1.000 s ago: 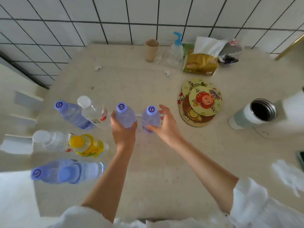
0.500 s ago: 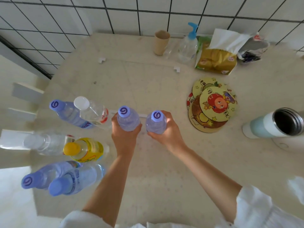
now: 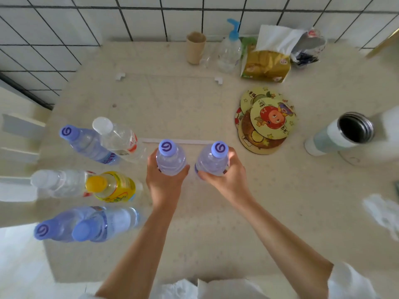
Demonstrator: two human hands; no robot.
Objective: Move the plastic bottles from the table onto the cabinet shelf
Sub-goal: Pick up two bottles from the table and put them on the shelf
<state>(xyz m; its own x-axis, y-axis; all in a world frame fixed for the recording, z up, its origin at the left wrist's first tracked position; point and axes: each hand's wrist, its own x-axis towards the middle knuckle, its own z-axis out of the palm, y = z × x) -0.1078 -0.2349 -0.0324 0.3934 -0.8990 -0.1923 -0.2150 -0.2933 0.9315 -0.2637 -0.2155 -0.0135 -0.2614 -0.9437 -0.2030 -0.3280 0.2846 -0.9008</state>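
Two clear bottles with purple caps stand side by side at the middle of the beige table. My left hand grips the left bottle round its body. My right hand grips the right bottle the same way. Several more bottles stand at the table's left edge: a purple-capped one, a white-capped one with a red label, another white-capped one, a yellow-capped one, and two blue ones nearest me. The cabinet shelf is not in view.
Along the tiled wall stand a cardboard roll, a pump bottle, a tissue pack and a crumpled bag. Round cartoon coasters lie right of the held bottles. An open steel flask stands at the right.
My right hand has closed round the right bottle, which it was only reaching for a second ago. My left hand kept its grip on the left bottle. The camera has moved in closer.
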